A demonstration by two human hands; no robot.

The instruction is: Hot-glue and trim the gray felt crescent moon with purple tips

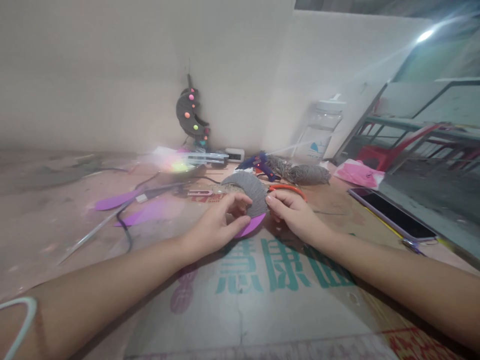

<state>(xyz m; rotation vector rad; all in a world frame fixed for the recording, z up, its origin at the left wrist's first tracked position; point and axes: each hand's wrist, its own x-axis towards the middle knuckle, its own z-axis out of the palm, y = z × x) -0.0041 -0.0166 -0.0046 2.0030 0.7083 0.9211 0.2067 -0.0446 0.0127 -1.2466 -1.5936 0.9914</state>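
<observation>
A crescent shape [250, 189] wound in grey yarn, its lower end bare purple [253, 225], is held over the printed sheet on the table. My left hand [225, 220] has its thumb and fingers closed on the crescent's lower left side. At the right edge of the crescent, the thumb and fingertips of my right hand [288, 210] are pinched together. What sits between those fingertips is too small to make out. Just behind my right hand lie orange-handled scissors [288, 188], partly hidden. A grey yarn skein [309, 174] rests farther back.
A blue glue gun [258, 164] with a lit red light lies behind the crescent. A decorated crescent [189, 115] hangs at the wall. A clear bottle [322, 127], phone [393, 212] and pink packet [360, 173] are at right. Purple pieces [118, 200] and a cable [125, 227] lie left.
</observation>
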